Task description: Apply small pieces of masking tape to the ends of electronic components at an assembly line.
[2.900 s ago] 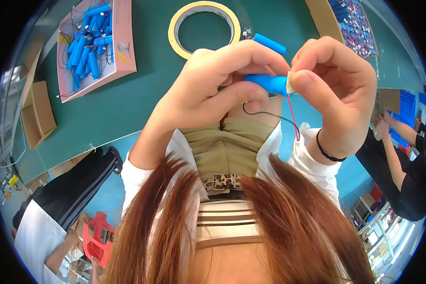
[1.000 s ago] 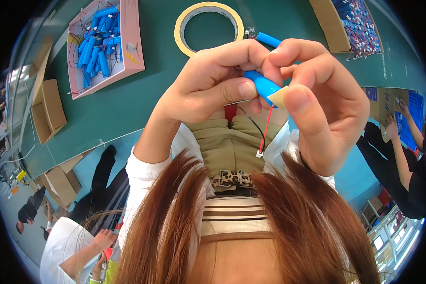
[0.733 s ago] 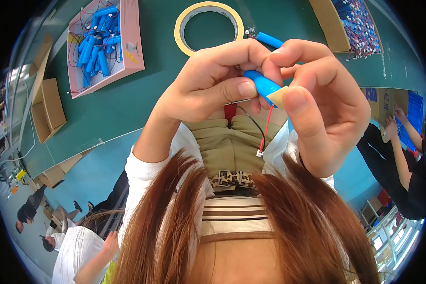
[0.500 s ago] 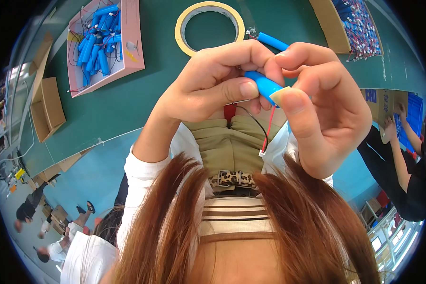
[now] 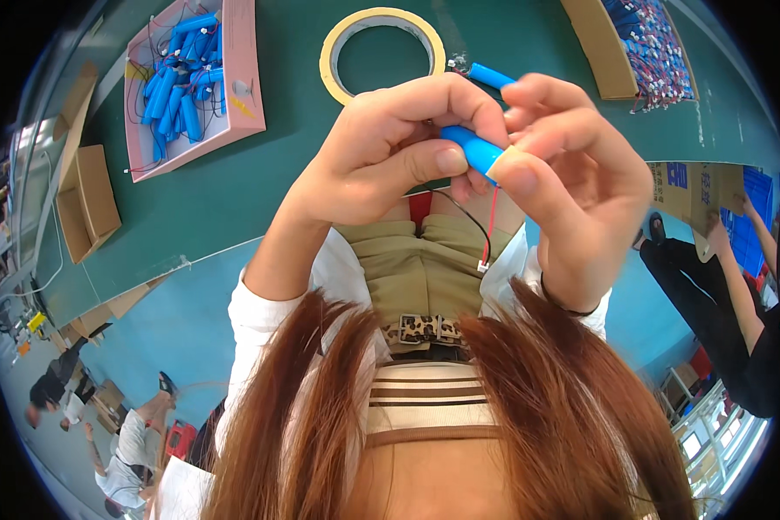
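Observation:
My left hand is closed around a blue cylindrical battery, thumb and fingers gripping its body. From the battery's lower side hang a red and a black wire, joined at a small white connector. A small piece of pale yellow tape lies at the battery's right end. My right hand pinches there, its thumb over part of the tape and its fingers bent behind. Another blue battery rests on the green table just beyond my right fingers.
A roll of yellow tape lies on the table. At left stand a pink box of loose batteries and a cardboard box. Another cardboard box, full of wired pieces, is far right. A person's arm shows at right.
My right hand has moved a little left, and its thumb has come closer to the battery. The tape sits closer to the battery's end. The battery has shifted slightly left.

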Tool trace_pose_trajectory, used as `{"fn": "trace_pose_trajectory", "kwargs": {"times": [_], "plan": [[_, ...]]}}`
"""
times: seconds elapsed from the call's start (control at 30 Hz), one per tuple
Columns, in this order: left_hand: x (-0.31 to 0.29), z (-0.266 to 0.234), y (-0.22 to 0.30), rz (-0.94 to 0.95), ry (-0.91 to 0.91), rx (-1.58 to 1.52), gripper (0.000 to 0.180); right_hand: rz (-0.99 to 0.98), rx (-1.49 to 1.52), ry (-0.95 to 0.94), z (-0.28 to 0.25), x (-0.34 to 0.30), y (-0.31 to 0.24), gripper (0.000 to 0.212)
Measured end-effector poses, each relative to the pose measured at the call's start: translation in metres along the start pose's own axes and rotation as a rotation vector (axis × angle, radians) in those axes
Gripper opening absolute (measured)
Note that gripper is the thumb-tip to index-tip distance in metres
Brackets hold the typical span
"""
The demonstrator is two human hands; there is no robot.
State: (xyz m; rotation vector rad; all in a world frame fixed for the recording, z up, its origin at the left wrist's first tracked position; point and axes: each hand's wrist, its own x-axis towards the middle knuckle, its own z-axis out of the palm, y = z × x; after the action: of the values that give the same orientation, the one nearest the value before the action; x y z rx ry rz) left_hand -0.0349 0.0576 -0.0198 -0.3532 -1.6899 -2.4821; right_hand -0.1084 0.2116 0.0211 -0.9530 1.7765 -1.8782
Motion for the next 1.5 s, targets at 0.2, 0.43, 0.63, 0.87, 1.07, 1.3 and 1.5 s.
{"fn": "trace_pose_trajectory", "kwargs": {"times": [0.2, 0.43, 0.63, 0.87, 1.07, 1.3, 1.5], "plan": [[0.002, -0.004, 0.0, -0.024, -0.029, -0.039, 0.016, 0.159, 0.414, 0.005, 0.007, 0.004, 0.017, 0.034], [0.003, 0.001, 0.004, -0.08, 0.022, -0.182, 0.029, -0.411, 0.158, -0.017, 0.009, 0.018, 0.039, 0.019], [-0.001, -0.002, -0.001, 0.001, -0.065, -0.299, 0.021, -0.014, 0.713, -0.211, 0.016, 0.016, 0.039, 0.018], [-0.001, -0.002, -0.002, -0.013, -0.057, -0.298, 0.023, -0.133, 0.699, -0.147, 0.025, 0.011, 0.039, 0.013], [0.001, 0.0, -0.003, -0.001, 0.031, -0.342, 0.025, -0.231, 0.509, 0.086, 0.034, 0.009, 0.035, 0.013], [0.001, 0.0, 0.001, -0.048, 0.064, -0.34, 0.021, -0.498, -0.185, 0.343, 0.039, 0.0, 0.04, 0.012], [0.002, 0.001, -0.005, 0.04, 0.178, -0.208, 0.018, -0.598, -0.642, 0.357, 0.035, 0.008, 0.028, 0.019]]}}
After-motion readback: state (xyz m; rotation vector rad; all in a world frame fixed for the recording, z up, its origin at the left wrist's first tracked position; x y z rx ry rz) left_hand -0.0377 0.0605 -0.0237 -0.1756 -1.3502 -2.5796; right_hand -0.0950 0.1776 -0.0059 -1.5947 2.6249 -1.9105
